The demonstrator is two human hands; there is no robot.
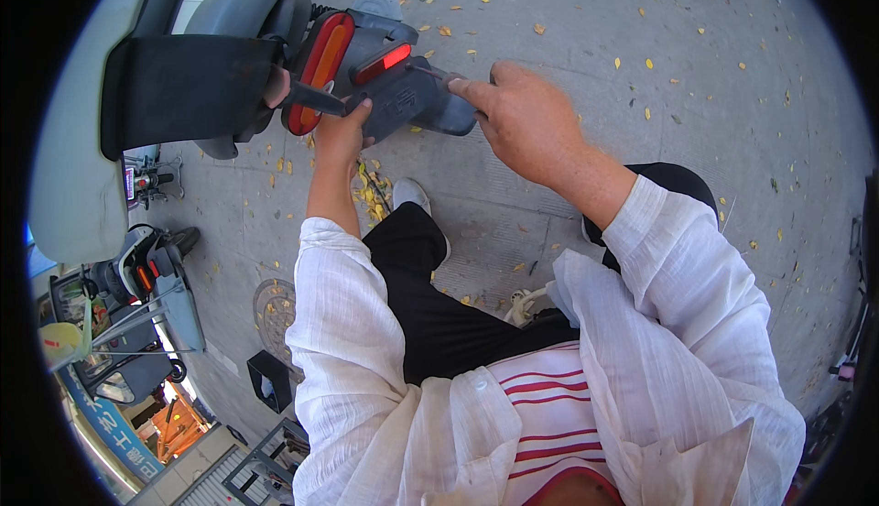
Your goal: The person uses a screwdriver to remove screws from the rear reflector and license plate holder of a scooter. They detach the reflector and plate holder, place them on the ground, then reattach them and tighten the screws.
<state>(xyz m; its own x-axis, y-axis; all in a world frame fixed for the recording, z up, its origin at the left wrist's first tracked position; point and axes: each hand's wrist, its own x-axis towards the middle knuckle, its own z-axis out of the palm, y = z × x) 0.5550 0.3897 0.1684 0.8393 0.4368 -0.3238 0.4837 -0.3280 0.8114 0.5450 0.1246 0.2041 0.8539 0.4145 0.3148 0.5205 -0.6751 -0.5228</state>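
Observation:
The rear of a scooter reaches in from the upper left, with a long red and orange tail light (pixel 320 74) and a small red reflector (pixel 383 64). Below the reflector is its dark grey rear mudguard (pixel 400 103). My left hand (pixel 341 138) grips the mudguard's near edge, thumb on top, other fingers mostly hidden. At the mudguard's right side, my right hand (pixel 533 124) is closed round a thin dark rod-like tool (pixel 430 72), its index finger along it. The tool's tip points at the mudguard beside the reflector; its handle is hidden in my palm.
A black padded seat or backrest (pixel 197 92) juts over the scooter at left. Yellow leaves lie on the grey paving (pixel 732 121). At lower left stand another scooter (pixel 137 272), a black open box (pixel 269 380) and a metal frame (pixel 261 469). A manhole cover (pixel 275 314) lies left of my arm.

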